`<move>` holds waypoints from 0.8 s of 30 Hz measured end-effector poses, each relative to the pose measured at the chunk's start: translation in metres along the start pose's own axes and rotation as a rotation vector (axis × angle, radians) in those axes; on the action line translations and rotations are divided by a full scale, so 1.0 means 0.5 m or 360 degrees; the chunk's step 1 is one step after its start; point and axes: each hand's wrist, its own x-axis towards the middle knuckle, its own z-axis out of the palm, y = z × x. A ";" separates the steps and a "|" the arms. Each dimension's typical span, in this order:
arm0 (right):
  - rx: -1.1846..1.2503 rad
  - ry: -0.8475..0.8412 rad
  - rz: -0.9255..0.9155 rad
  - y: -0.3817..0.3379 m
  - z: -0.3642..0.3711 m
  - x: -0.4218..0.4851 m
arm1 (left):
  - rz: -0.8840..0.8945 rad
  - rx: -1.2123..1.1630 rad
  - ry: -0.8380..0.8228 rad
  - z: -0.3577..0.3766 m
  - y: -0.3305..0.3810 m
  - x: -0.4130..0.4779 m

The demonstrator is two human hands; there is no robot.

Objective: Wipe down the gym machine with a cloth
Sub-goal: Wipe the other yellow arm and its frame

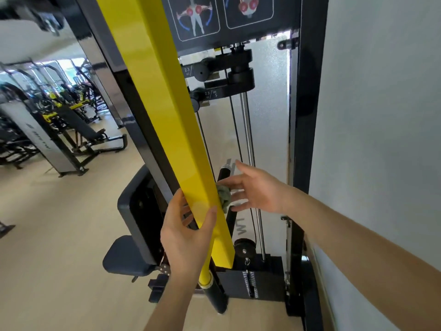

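Against the lower stretch of the gym machine (303,103), a slanted yellow beam (167,103) ran down across the middle of the view, and both hands worked at it. The left grip (188,225) was wrapped around the beam from its left side, with the thumb laid over the front face and the fingers reaching behind. The right grip (253,189) was wide, its fingers straight and spread, and it came in from the right at the same height. A small crumpled green cloth (223,196) sat bunched against the beam's right edge, between the beam and the right fingertips. The fingertips reached the cloth, though I could not tell how firmly they bore on it.

Below the hands the beam ended in a round yellow stub and a black handle (216,299). Behind it stood chrome guide rods (248,134), a pulley (243,249) and the weight stack (253,280). A dark padded seat (126,256) and back pad (133,204) lay to the left. An exercise diagram (198,17) was fixed at the top of the frame. A pale wall (381,115) closed off the right side, and other machines (47,115) stood across the light floor (59,235).
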 end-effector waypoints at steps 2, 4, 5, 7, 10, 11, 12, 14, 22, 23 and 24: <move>0.0042 -0.0037 0.0001 -0.039 -0.002 -0.001 | 0.0068 -0.0062 0.0002 -0.005 0.026 0.031; 0.0182 -0.0078 -0.0049 -0.084 -0.001 -0.001 | 0.0114 -0.0100 0.0029 -0.010 0.051 0.070; 0.0256 -0.0096 -0.0087 -0.105 0.001 0.000 | 0.0130 -0.0116 0.0057 -0.011 0.063 0.088; 0.0402 -0.0135 -0.0164 -0.135 0.010 -0.002 | 0.0157 -0.0131 0.0121 -0.011 0.081 0.113; 0.0509 -0.0201 -0.0195 -0.133 0.018 0.002 | 0.0167 -0.0137 0.0144 -0.011 0.083 0.120; 0.0469 -0.0209 -0.0170 -0.121 0.019 0.003 | 0.0166 -0.0140 0.0142 -0.011 0.081 0.119; 0.0405 -0.0210 -0.0134 -0.107 0.020 0.005 | 0.0165 -0.0138 0.0140 -0.011 0.078 0.119; 0.0262 -0.0190 -0.0069 -0.089 0.019 0.006 | 0.0165 -0.0126 0.0137 -0.010 0.075 0.119; 0.0520 -0.0237 -0.0341 -0.179 0.029 -0.008 | 0.0137 -0.0097 0.0168 -0.004 0.077 0.118; 0.0572 -0.0248 -0.0359 -0.181 0.031 -0.008 | 0.0132 -0.0091 0.0167 -0.004 0.078 0.118; 0.0593 -0.0254 -0.0352 -0.176 0.033 -0.007 | 0.0131 -0.0084 0.0161 -0.004 0.079 0.118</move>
